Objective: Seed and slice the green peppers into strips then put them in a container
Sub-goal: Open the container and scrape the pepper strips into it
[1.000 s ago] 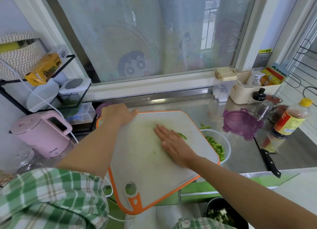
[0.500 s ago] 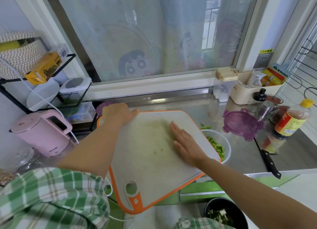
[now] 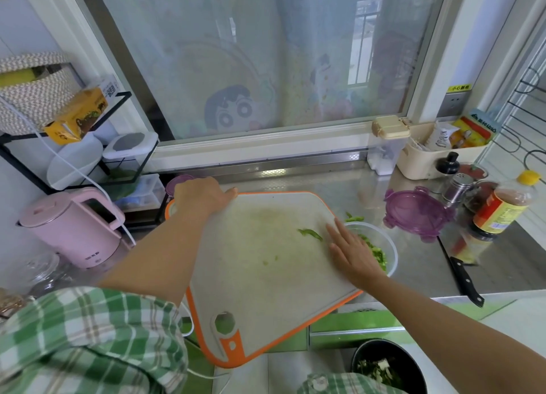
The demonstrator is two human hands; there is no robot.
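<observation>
Lying on the white, orange-rimmed cutting board (image 3: 260,275), one green pepper strip (image 3: 310,234) has its long axis running left to right, its right end just beside the right grip (image 3: 351,254), which is spread flat, fingers straight, resting on the board's right edge. That edge overlaps the clear container (image 3: 392,250) of cut pepper strips (image 3: 378,253) on the steel table (image 3: 413,278). The left grip (image 3: 201,198) curls round the board's far left corner, and a purple lid (image 3: 413,213) and a black-handled knife (image 3: 464,278) lie right of the container.
</observation>
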